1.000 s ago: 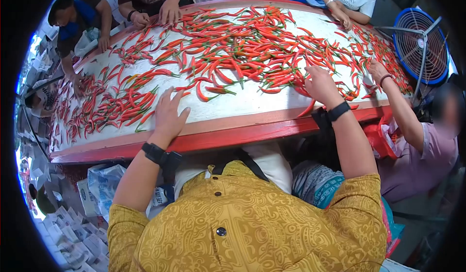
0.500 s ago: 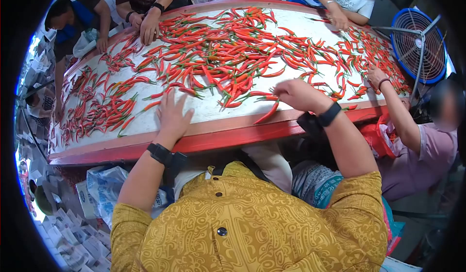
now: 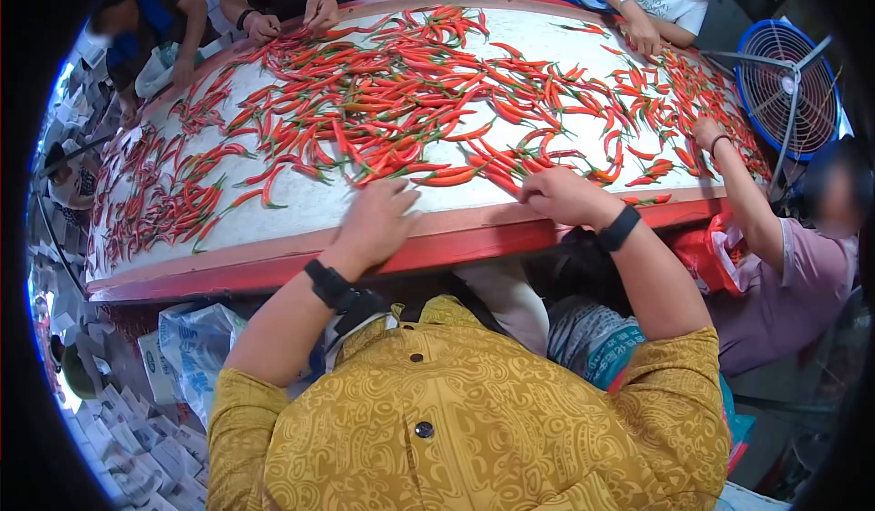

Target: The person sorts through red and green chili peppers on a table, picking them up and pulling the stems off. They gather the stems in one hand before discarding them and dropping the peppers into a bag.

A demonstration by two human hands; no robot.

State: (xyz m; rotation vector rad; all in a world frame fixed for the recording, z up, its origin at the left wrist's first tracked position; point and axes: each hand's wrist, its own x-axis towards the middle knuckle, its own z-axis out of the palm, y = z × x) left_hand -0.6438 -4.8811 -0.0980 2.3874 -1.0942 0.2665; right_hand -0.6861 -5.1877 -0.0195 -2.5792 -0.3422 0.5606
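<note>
My left hand (image 3: 375,224) is over the near edge of the table, slightly blurred. Its fingers are stretched toward the red chili peppers, apart from each other, with nothing visible held in them. A chili pepper (image 3: 448,177) lies just to the right of its fingertips. Farther right, my right hand (image 3: 567,196) is closed, its thumb and fingers drawn together at the near side of the pile. Another chili pepper (image 3: 497,175) reaches to its fingertips; whether they grip anything is hidden. Dark bands circle both my wrists.
Red chilies with green stems (image 3: 392,101) cover much of the white tabletop (image 3: 310,215), which has a red rim (image 3: 428,254). A blue fan (image 3: 787,90) stands at right. Co-workers' hands (image 3: 706,134) are among chilies along the sides. Plastic bags (image 3: 196,351) sit below left.
My left hand has moved right and nearer to me. My right hand has lowered slightly; the chili that hung beside its fingers no longer shows there. The far co-worker's hands have separated.
</note>
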